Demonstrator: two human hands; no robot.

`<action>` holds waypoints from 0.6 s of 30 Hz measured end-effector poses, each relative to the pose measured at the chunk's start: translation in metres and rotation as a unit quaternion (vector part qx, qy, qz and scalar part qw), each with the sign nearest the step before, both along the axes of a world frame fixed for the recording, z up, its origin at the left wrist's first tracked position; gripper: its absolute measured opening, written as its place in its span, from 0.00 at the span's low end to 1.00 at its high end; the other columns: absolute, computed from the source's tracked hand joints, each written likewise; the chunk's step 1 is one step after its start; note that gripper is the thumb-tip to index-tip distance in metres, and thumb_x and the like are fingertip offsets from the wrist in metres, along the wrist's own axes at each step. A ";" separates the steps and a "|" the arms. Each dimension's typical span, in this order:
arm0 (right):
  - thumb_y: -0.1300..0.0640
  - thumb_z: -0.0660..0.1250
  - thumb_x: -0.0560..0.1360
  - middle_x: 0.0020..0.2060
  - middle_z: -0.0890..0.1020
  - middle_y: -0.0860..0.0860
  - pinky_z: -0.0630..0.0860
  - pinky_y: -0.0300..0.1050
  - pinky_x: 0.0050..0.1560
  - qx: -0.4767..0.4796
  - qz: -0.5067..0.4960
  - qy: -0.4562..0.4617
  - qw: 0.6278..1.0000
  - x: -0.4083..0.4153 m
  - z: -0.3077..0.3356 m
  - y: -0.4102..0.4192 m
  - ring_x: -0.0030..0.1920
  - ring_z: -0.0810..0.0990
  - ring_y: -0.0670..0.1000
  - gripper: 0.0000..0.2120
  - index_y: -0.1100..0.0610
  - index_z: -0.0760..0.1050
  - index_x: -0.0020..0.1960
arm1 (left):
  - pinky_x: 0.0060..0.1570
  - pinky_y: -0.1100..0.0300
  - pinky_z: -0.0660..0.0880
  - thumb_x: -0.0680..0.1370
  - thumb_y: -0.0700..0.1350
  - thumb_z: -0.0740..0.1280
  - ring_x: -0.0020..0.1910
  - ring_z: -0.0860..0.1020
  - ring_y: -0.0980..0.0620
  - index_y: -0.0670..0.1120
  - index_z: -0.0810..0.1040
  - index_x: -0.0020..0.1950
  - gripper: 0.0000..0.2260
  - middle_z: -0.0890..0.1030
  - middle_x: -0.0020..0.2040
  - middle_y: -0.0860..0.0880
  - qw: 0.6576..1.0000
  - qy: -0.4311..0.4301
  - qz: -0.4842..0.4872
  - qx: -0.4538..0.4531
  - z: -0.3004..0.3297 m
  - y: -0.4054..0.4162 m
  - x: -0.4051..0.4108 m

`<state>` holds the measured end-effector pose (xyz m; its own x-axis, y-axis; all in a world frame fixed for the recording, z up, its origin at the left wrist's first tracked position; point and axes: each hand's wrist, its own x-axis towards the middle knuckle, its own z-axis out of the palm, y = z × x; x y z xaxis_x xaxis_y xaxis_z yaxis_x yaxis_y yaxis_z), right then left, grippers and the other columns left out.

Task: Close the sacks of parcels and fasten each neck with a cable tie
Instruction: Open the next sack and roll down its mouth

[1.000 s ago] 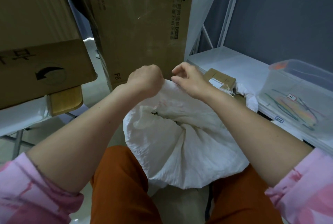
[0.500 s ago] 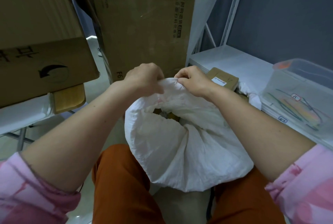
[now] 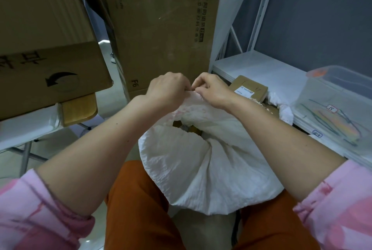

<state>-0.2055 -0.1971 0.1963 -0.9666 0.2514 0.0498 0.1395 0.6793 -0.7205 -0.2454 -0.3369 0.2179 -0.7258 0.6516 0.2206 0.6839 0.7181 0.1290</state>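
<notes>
Where both hands [image 3: 191, 91] pinch the sack [image 3: 205, 165], tall carton [image 3: 161, 28] close behind.

The sack [image 3: 205, 169] is positioned between the knees. Cardboard boxes [image 3: 165, 28] are located behind it. A shelf [image 3: 261, 68] carrying a bin [image 3: 338, 113] is situated right.

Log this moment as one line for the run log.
step: gathering sack neck | left hand: grips white sack rim | right hand: grips rim | mouth: partly open | cable tie: none on neck
</notes>
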 end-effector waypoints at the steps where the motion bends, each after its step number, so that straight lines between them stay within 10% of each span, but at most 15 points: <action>1: 0.55 0.64 0.78 0.46 0.76 0.48 0.76 0.46 0.50 -0.001 0.001 0.016 1.000 0.003 0.001 0.001 0.46 0.76 0.47 0.07 0.51 0.72 0.55 | 0.38 0.58 0.71 0.80 0.43 0.62 0.42 0.78 0.50 0.50 0.81 0.56 0.09 0.81 0.47 0.50 1.000 0.008 0.022 -0.010 -0.001 -0.001 -0.003; 5: 0.50 0.72 0.72 0.54 0.76 0.48 0.73 0.45 0.56 0.118 0.019 0.033 0.992 0.013 -0.001 0.007 0.54 0.73 0.47 0.24 0.51 0.70 0.66 | 0.37 0.55 0.71 0.79 0.37 0.59 0.39 0.76 0.48 0.45 0.77 0.52 0.09 0.78 0.42 0.47 0.995 0.016 0.089 -0.030 -0.003 -0.007 -0.011; 10: 0.59 0.61 0.79 0.53 0.80 0.52 0.76 0.53 0.56 0.181 -0.003 0.039 0.983 0.010 -0.009 0.007 0.54 0.76 0.51 0.10 0.55 0.80 0.56 | 0.36 0.56 0.68 0.77 0.36 0.58 0.36 0.73 0.49 0.43 0.75 0.49 0.07 0.75 0.39 0.47 0.993 0.006 0.113 -0.030 -0.002 -0.011 -0.010; 15: 0.60 0.57 0.81 0.50 0.78 0.50 0.77 0.51 0.53 0.113 0.023 0.018 0.993 0.005 -0.003 -0.001 0.51 0.76 0.50 0.10 0.54 0.76 0.55 | 0.42 0.57 0.73 0.79 0.56 0.61 0.47 0.77 0.50 0.47 0.75 0.60 0.15 0.78 0.52 0.50 0.999 -0.033 0.013 0.004 0.003 -0.002 0.001; 18: 0.59 0.58 0.81 0.49 0.76 0.48 0.77 0.51 0.55 0.060 0.023 0.023 0.998 0.005 -0.001 -0.006 0.51 0.75 0.49 0.07 0.52 0.73 0.54 | 0.35 0.60 0.71 0.81 0.44 0.61 0.40 0.77 0.51 0.47 0.78 0.56 0.08 0.79 0.44 0.49 0.999 -0.027 0.012 -0.024 -0.002 0.001 -0.003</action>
